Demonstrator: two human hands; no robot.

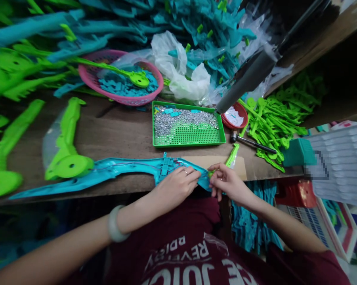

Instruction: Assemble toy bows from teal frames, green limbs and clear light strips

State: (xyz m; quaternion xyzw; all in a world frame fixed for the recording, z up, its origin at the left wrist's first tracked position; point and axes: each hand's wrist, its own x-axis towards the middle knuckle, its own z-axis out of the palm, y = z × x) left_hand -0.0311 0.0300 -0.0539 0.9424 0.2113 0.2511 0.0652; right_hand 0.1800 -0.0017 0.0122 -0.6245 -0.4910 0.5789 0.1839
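Just under both pinching hands, left hand (178, 183) and right hand (226, 183), the teal plastic part (113, 169).

"What carries it all?"

"A dark wooden counter (121, 132), worn and scuffed."

"What lies on it near the front edge?"

"A long teal plastic piece (107, 170) runs along the edge, with a strip of cardboard (216, 161) under its right end. Left of it lie bright green plastic pieces (67, 148)."

"And in the middle?"

"A green perforated tray (190, 136) half filled with small silvery screws (181, 116). Just right of it sit a small red dish (240, 114) and a hammer (251, 143)."

"Behind?"

"A pink basket (89, 75) of small teal parts, crumpled clear bags (181, 71), and a big heap of teal parts (202, 27). A pile of green parts (273, 122) fills the right end."
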